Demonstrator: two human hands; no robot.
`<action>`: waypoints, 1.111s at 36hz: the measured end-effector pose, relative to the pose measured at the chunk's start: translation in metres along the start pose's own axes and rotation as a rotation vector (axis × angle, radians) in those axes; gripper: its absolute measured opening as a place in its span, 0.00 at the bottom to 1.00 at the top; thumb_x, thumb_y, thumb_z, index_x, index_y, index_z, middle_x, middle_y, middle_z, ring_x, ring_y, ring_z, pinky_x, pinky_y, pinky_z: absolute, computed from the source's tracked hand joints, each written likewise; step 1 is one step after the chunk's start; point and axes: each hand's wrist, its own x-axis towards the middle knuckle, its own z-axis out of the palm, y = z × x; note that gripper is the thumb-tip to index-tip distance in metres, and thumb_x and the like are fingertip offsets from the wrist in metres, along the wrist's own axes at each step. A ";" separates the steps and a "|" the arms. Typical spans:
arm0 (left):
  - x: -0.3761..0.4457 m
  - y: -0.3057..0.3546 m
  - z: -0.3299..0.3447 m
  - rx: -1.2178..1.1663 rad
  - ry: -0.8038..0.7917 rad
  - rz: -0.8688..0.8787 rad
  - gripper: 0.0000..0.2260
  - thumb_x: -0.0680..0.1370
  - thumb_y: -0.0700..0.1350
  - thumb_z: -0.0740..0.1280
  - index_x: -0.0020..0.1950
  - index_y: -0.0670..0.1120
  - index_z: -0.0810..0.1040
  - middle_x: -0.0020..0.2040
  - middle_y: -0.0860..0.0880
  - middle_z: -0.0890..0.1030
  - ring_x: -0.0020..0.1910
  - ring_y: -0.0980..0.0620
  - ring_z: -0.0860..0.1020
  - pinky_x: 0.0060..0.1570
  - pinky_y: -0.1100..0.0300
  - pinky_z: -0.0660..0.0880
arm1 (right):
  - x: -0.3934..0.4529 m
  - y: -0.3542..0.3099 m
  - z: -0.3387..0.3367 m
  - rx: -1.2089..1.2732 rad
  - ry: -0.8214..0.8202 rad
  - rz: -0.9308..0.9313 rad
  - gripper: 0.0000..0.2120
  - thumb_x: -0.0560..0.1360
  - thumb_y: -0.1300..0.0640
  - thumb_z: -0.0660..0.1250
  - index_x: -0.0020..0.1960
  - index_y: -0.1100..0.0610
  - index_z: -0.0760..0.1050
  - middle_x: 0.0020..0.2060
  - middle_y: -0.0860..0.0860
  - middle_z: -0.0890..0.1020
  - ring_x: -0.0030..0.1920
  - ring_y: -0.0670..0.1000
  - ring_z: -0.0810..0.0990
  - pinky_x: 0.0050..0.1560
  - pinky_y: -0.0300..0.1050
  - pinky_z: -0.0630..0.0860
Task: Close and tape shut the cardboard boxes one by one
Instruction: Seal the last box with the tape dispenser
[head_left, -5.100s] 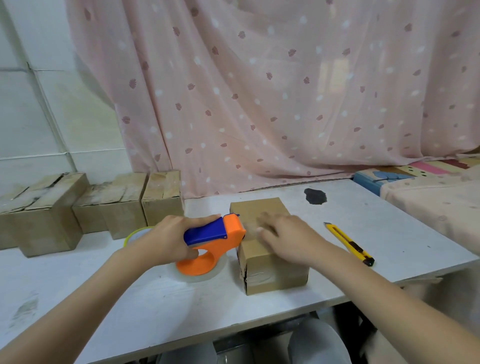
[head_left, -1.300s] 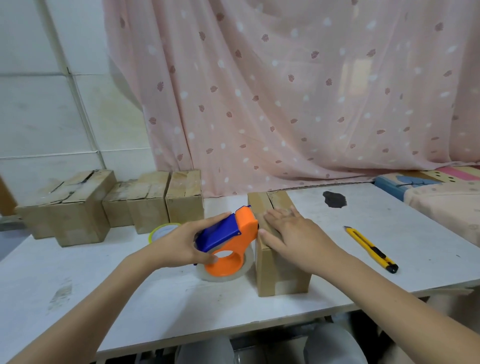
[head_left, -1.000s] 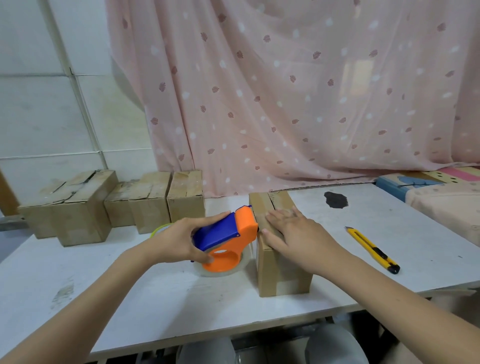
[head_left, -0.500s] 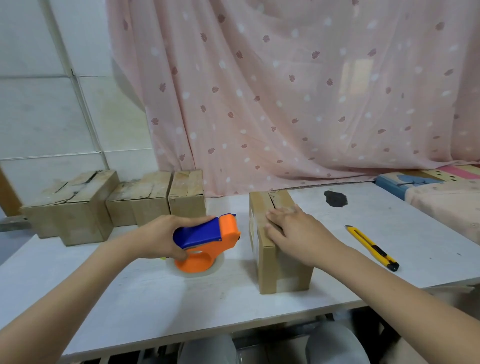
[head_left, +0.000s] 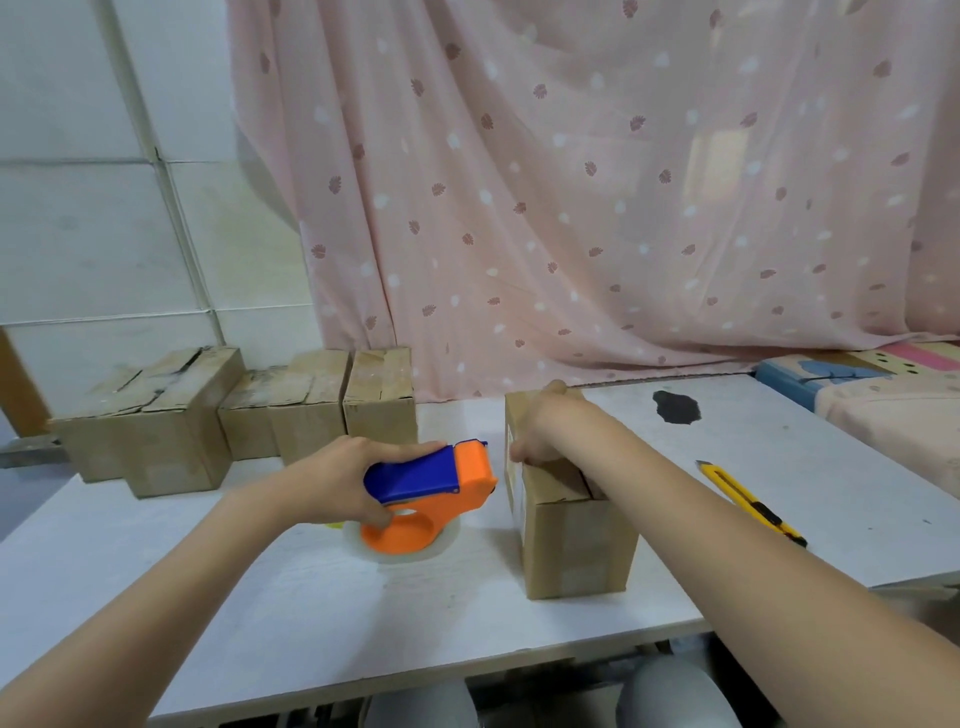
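While I steady it: the box (head_left: 571, 535) stands on the table (head_left: 291, 603), right of centre, near the front edge.
Writing: none that I can read on the box, the dispenser or the knife; a pale label on the box's left face is too blurred to make out.
Left hand (head_left: 332, 486): fingers wrapped round the blue handle of the orange dispenser (head_left: 431, 499), which rests on the table just left of the box, apart from it.
Right hand (head_left: 545, 431): lies across the box top, fingers curled over its left upper edge, gripping it.
Change: five seconds ago the dispenser's nose touched the box and my right palm lay flat on top; now the dispenser has drawn back to the left and my right hand has slid to the far left edge.
Box contents: hidden; the top flaps are down, with a dark gap showing at the near right corner.
Other boxes (head_left: 311, 410): a row at the back left, flaps down, contents unseen.
Knife (head_left: 750, 504): yellow, on the table right of my forearm.
Backdrop: pink curtain (head_left: 597, 182).
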 end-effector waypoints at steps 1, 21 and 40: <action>0.000 0.000 0.000 -0.005 0.005 0.003 0.40 0.72 0.46 0.73 0.71 0.76 0.56 0.38 0.60 0.73 0.33 0.58 0.71 0.32 0.68 0.67 | -0.002 -0.002 -0.004 -0.046 -0.015 -0.013 0.54 0.56 0.40 0.69 0.76 0.55 0.51 0.55 0.58 0.69 0.52 0.65 0.74 0.48 0.53 0.75; -0.005 -0.008 0.009 -0.039 0.071 0.018 0.40 0.71 0.48 0.74 0.67 0.79 0.54 0.43 0.60 0.77 0.36 0.56 0.74 0.34 0.66 0.69 | -0.027 0.083 -0.060 0.386 -0.169 -0.131 0.27 0.67 0.47 0.77 0.55 0.62 0.72 0.37 0.56 0.72 0.31 0.56 0.72 0.44 0.57 0.80; 0.013 0.012 0.009 0.023 0.023 0.060 0.40 0.70 0.46 0.72 0.65 0.81 0.54 0.41 0.54 0.77 0.33 0.56 0.70 0.31 0.65 0.66 | 0.003 0.158 -0.001 1.006 -0.311 -0.126 0.19 0.78 0.48 0.64 0.62 0.59 0.78 0.54 0.66 0.83 0.43 0.59 0.78 0.46 0.49 0.76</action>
